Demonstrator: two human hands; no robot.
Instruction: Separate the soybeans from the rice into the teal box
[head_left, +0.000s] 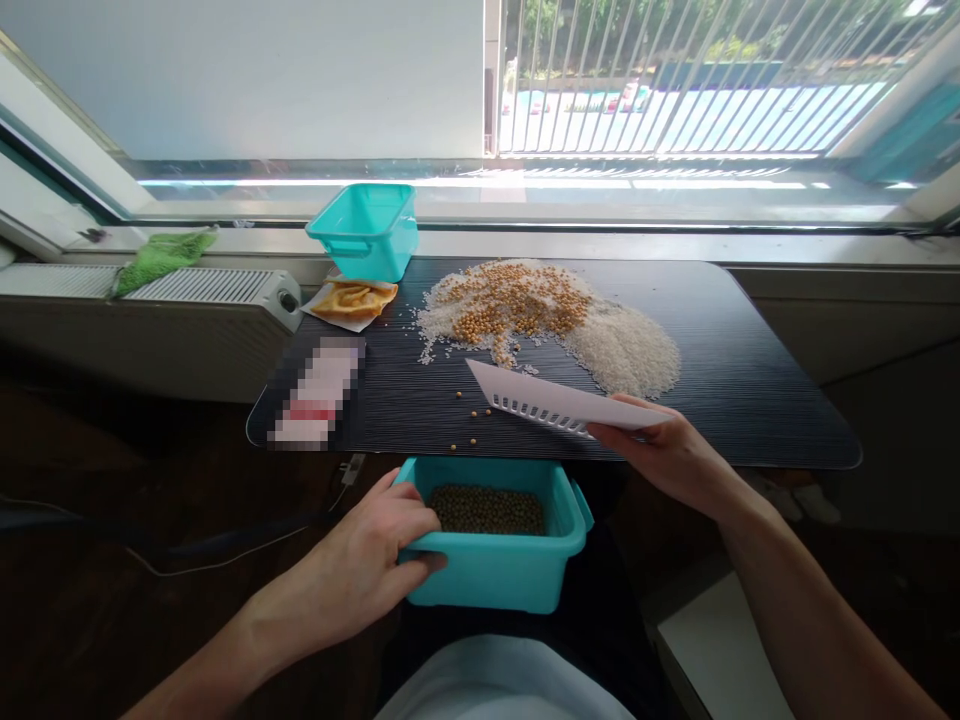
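Note:
My left hand [401, 535] grips the left rim of a turquoise plastic bin [491, 575], held just below the table's front edge. Small dark greenish grains or beans [487, 508] cover the bin's bottom. In my right hand [660, 445] is a flat white sheet-like piece with a row of slots along its edge [562, 400], tilted over the front of the table. Beyond it lies a heap of white rice [630, 350], with yellow-brown round peas [517, 300] spread over its left part. A few loose peas [473, 413] dot the tabletop near the slotted edge.
A second turquoise bin [367, 232] stands at the table's back left, beside folded yellow-orange food on paper [352, 300]. A blurred-out flat object [319, 395] lies at the left. The dark table [750, 400] meets a windowsill; a green cloth [161, 260] rests on the radiator [217, 285].

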